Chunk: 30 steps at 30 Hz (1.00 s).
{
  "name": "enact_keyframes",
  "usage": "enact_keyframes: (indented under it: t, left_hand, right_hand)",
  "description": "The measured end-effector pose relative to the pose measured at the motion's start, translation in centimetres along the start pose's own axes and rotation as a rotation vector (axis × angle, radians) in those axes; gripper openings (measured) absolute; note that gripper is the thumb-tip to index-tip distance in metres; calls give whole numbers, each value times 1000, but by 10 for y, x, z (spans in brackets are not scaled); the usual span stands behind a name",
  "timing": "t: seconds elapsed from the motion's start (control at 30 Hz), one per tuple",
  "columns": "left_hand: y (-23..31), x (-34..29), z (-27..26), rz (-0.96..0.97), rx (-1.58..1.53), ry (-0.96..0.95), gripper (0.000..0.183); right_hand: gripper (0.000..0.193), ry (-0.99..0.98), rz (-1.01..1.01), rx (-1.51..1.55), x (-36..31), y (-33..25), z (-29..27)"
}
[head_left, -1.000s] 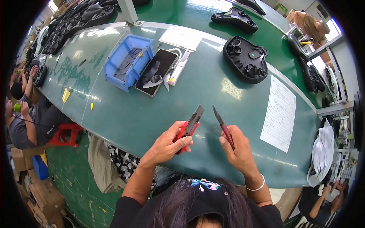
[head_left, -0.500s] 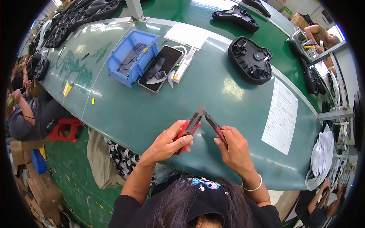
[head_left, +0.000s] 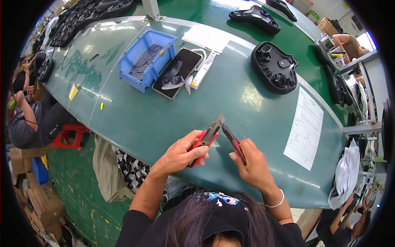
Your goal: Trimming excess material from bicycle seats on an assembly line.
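Note:
My left hand [head_left: 181, 154] is wrapped round a red and black utility knife [head_left: 208, 136], its wide blade slid out and pointing away from me. In my right hand [head_left: 255, 164] is a pair of cutting pliers [head_left: 233, 138] with dark jaws and dark red handles. The jaws are at the blade, close to its tip; whether they grip it I cannot tell. Both tools are held above the green table [head_left: 164, 119]. My fingers hide part of both handles.
Farther off lie a blue bin [head_left: 144, 84] of dark pieces, a phone [head_left: 170, 90] with a ribbon on it, a white strip-shaped box [head_left: 202, 74] and a black moulded shell [head_left: 273, 80]. A printed sheet [head_left: 304, 131] lies right. Co-workers sit left [head_left: 31, 123] and right.
The plier jaws have shifted slightly relative to the blade tip, and the pliers tilt a little differently. The view has shifted slightly. Both hands keep their holds.

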<state>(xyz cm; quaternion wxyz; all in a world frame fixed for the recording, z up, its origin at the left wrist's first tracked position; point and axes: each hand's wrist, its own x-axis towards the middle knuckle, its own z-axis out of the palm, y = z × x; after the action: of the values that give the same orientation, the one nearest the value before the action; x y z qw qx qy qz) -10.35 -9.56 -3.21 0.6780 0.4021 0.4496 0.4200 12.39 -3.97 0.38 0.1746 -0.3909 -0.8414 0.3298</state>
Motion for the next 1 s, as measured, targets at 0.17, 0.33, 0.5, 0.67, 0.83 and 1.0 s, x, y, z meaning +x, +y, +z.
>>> enact_keyframes:
  t: [0.17, 0.33, 0.5, 0.67, 0.83, 1.0]
  left_hand:
    - [12, -3, -11, -124, -94, -50, 36]
    - [2, -9, -25, -33, -115, 64, 37]
    - [-3, -6, -20, 11, -181, 306, 36]
    - [-5, -10, -25, 13, -268, 383, 34]
    - [-8, 1, -20, 33, -344, 423, 30]
    - [-2, 38, 0, 228, -377, 437, 30]
  right_hand:
    - [24, -244, 226, 535, 1, 3, 2]
    - [27, -312, 265, 650, 31, -2, 10]
    - [26, 60, -195, 52, 136, -13, 37]
    - [19, 325, -376, -553, 231, -14, 61]
    - [23, 232, -55, -493, 192, 48, 35]
    - [40, 525, -266, -394, 158, 72, 19]
